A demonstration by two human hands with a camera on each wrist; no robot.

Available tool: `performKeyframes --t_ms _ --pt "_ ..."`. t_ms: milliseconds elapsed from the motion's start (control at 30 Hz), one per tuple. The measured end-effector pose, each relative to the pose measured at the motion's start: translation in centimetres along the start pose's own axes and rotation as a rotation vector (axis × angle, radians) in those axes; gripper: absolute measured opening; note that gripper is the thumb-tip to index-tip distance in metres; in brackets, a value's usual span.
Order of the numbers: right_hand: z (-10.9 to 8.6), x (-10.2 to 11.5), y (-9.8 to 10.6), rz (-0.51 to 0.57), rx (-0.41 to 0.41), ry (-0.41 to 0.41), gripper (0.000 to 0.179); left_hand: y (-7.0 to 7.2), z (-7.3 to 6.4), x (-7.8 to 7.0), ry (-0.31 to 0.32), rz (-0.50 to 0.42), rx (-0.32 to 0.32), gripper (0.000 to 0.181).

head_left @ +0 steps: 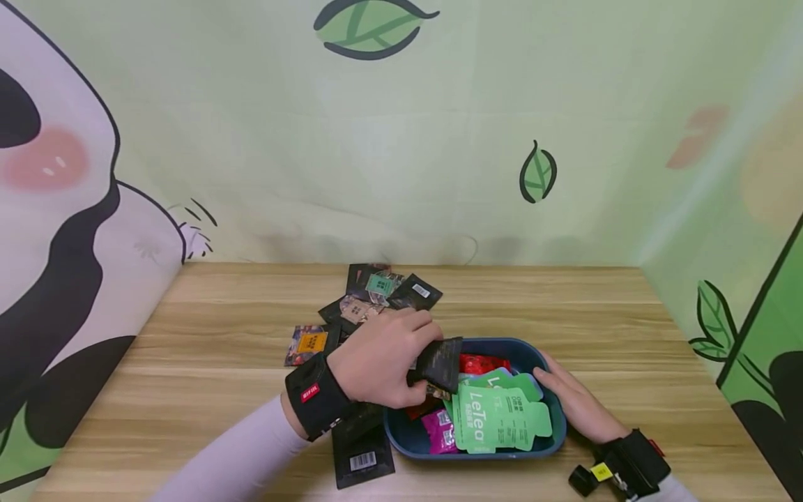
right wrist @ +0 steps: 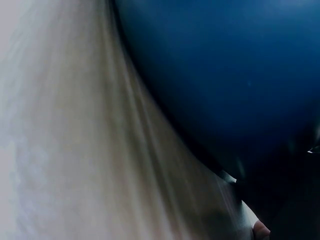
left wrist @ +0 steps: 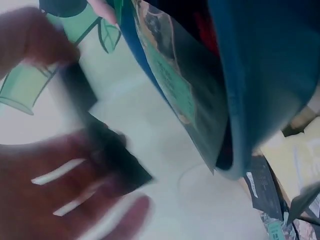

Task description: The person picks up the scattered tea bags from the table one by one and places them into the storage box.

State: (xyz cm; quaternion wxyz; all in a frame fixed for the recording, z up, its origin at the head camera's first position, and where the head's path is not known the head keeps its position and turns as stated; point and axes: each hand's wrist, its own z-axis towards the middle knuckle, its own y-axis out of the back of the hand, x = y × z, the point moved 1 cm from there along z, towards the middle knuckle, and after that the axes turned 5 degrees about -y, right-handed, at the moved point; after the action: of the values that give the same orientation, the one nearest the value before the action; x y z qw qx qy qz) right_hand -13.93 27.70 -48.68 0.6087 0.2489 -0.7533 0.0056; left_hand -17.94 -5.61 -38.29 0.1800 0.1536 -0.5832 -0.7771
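My left hand [head_left: 392, 355] pinches a black tea sachet [head_left: 441, 364] over the left side of a blue plastic basin [head_left: 401, 440]. In the left wrist view the left hand [left wrist: 75, 170] is blurred, with the dark sachet [left wrist: 107, 142] between thumb and fingers. My right hand [head_left: 580, 401] holds the basin's right wall, thumb over the rim and fingers outside. Green LeTea cartons [head_left: 495, 418], a red packet [head_left: 483, 364] and a purple packet [head_left: 440, 431] lie inside. Another sachet with a green label [left wrist: 172, 82] shows at the basin's rim.
Several black sachets lie loose on the wooden table [head_left: 188, 390] left of and behind the basin, including one with an orange label [head_left: 311, 341] and one with a barcode [head_left: 362, 457]. A printed cloth backdrop [head_left: 401, 174] stands along the table's rear edge.
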Motion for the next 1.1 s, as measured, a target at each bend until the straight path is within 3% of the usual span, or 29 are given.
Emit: performKeyframes --t_ms 167,333,500,633,767,933,1100 --pt "0.1 0.1 0.1 -0.017 -0.016 -0.016 0.077 -0.2 -0.8 -0.3 0.035 -0.037 0.020 0.100" --pt "0.2 0.1 0.1 -0.025 -0.024 -0.017 0.078 0.3 -1.6 -0.7 0.050 -0.058 -0.004 0.102" --pt "0.1 -0.1 0.0 -0.043 -0.033 -0.021 0.079 0.4 -2.5 0.0 0.110 -0.069 -0.001 0.100" --pt "0.1 -0.1 0.0 -0.040 -0.031 -0.025 0.079 0.6 -3.6 1.9 0.181 -0.059 -0.019 0.098" --pt "0.0 0.1 0.1 -0.042 -0.033 -0.024 0.078 0.8 -5.3 4.8 0.268 -0.078 -0.026 0.095" --pt "0.0 0.2 0.1 -0.039 -0.027 -0.009 0.076 0.3 -8.0 8.3 0.385 -0.115 0.020 0.094" --pt "0.0 0.2 0.0 -0.030 -0.019 -0.013 0.077 -1.2 -10.9 10.1 0.464 -0.106 0.089 0.093"
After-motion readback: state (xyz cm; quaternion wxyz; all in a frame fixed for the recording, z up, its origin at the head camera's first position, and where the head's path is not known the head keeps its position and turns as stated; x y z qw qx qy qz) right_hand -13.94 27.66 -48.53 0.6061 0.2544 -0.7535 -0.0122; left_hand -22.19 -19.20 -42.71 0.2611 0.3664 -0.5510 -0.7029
